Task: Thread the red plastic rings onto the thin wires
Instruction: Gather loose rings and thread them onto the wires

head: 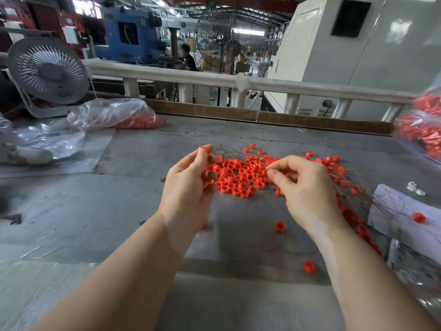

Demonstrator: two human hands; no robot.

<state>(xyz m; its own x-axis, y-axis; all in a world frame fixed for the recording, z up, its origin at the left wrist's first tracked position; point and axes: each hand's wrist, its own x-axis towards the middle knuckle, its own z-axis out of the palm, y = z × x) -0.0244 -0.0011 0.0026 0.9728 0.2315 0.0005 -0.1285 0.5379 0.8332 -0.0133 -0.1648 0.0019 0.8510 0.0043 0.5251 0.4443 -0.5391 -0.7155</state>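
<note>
While left hand (191,180) pinches red ring (202,148), right hand (303,185) pinches wire (241,177)

A grey workbench (133,211) carries a heap of red plastic rings (241,175) tangled with thin wires (229,151) near its middle, and stray rings (280,227) toward the near edge. A clear plastic bag of rings (119,114) and a grey fan (47,72) sit at the far left corner, and a white board (393,206) lies along the right edge.

hands 2 (188,187) | fans 1 (47,72) | ring bags 2 (114,113)
</note>
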